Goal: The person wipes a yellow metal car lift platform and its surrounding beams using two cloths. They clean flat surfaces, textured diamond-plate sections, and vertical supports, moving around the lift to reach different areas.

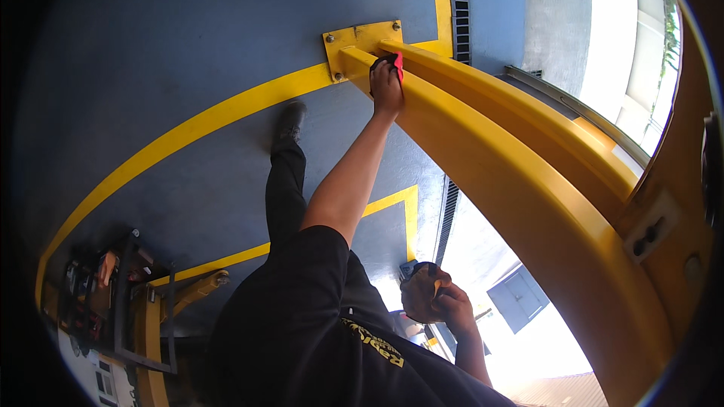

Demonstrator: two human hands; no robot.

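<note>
My left hand reaches up to the foot of a yellow steel post. Its fingers press a red and black cloth against the post's side, just above the bolted yellow base plate. Lower and to the right, my right hand is closed on a tan, rounded thing with a dark edge. What kind of thing that is, I cannot make out. It is held apart from the post.
Yellow lines cross the grey floor. Beyond the plate runs a drain grate. My shoe stands left of the post. A dark rack with several items and another yellow post are at the lower left.
</note>
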